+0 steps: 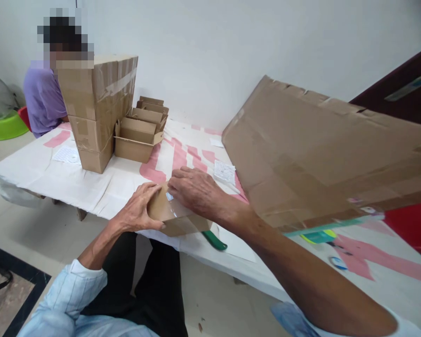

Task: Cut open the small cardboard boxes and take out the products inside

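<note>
A small closed cardboard box (182,227) sits at the near edge of the cloth-covered table. My left hand (135,208) grips its left end, thumb along the near side and fingers over the top. Bent over the top of the box is my right hand (196,189), its fingers curled and pressed together at the far edge. What they pinch, if anything, is hidden. A small pale label (169,196) and a shiny strip of clear tape (174,211) show between the hands. A green curved handle (214,240) pokes out beside the box, the rest of it hidden.
Taped boxes (103,103) stand stacked at the left, with several open cartons (135,145) beside them. A large cardboard sheet or carton (323,154) leans across the right side. Paper slips (224,172) and a tape roll (337,263) lie on the table. A person in purple (45,96) sits behind the stack.
</note>
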The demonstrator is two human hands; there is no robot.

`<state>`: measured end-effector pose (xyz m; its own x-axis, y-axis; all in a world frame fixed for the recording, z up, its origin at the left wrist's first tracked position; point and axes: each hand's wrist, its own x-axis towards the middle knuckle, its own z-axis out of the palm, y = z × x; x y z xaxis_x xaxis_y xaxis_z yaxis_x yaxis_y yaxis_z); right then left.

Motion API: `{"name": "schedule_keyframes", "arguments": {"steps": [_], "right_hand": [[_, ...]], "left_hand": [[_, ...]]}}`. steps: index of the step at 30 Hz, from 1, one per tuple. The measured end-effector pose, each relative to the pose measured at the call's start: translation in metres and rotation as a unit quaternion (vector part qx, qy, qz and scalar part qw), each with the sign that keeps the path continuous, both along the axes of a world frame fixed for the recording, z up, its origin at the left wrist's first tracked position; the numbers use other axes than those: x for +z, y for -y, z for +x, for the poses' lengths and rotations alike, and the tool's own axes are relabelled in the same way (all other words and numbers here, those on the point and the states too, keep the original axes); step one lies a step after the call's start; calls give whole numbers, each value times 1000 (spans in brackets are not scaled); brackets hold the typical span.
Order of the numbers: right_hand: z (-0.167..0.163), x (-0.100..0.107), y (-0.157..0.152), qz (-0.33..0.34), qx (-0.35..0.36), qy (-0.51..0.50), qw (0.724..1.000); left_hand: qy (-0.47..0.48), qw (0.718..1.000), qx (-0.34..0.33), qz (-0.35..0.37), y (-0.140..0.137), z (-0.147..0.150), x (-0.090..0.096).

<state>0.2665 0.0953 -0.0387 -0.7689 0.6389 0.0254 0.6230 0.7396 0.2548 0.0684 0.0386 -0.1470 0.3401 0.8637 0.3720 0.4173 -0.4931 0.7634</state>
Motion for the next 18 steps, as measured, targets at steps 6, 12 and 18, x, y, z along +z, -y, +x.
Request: {"name": "schedule_keyframes", "arguments": {"steps": [6, 12, 18], "right_hand": [[-4, 5, 7, -22, -14, 26, 999], [-8, -2, 6, -21, -22, 20, 999], [-1, 4, 4, -43, -21, -8, 999]], "left_hand": [[-1, 1000, -3, -5, 1, 0, 2], [-3, 1000, -2, -8, 2, 0, 4], [-1, 1000, -2, -8, 1, 0, 1]]}}
